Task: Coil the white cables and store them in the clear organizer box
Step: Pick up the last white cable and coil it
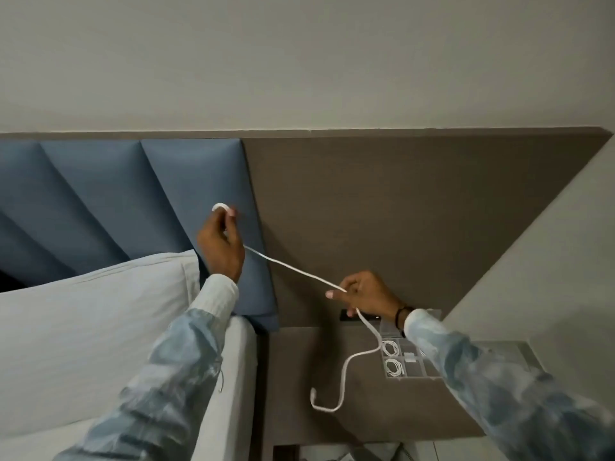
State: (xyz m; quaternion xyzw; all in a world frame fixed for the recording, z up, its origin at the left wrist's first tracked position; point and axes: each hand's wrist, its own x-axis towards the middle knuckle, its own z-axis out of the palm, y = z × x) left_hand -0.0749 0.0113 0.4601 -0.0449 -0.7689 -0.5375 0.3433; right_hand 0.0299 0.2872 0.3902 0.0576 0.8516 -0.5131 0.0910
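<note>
The light you see is soft and a bit dim, with no hard shadows. Straight lines bend near the edges, and everything looks slightly blurry.

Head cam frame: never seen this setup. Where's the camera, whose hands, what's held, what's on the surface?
No robot here: one wide-angle camera worn on a person's head looks forward and down at their two bare hands. The left hand pinches a small loop of a white cable. The right hand grips the same cable further along; its free end trails onto the brown nightstand. There a clear organizer box sits open, with coiled cables in two compartments. A pillow and blue headboard are at left.
</note>
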